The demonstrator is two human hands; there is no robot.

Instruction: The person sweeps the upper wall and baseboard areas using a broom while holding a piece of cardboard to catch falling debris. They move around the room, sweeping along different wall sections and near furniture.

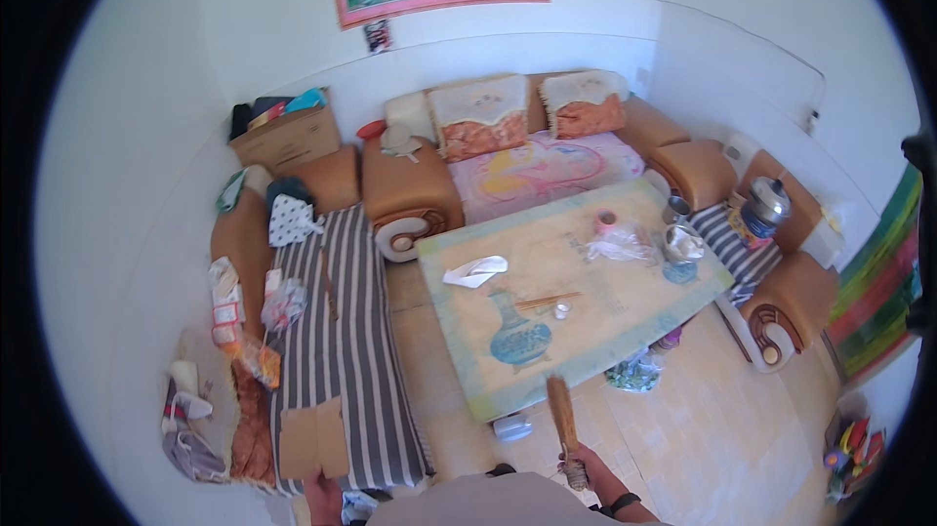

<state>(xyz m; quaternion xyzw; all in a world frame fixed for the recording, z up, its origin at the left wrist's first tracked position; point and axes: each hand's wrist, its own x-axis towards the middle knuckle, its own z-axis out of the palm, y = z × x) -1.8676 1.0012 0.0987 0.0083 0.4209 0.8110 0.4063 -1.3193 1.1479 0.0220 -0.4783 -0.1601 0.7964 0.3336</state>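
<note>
My left hand (323, 491) grips the lower edge of a folded piece of brown cardboard (313, 440), held over the striped cover (359, 379) of the left sofa. A short straw hand broom (562, 409) is in my right hand (578, 459), which closes around its bound handle. Its bristles point away from me, at the near edge of the low table (607, 336). On the tabletop lie a folded white paper (476, 272), several thin sticks (549, 300) and a small clear cup (561, 310).
Farther along the table are a crumpled plastic bag (621, 243), a tape roll (605, 220), a metal mug (676, 210) and a lined bowl (684, 243). Bags (284, 303) and a thin stick (329, 284) lie on the left sofa. A bag of greens (634, 372) sits on the floor.
</note>
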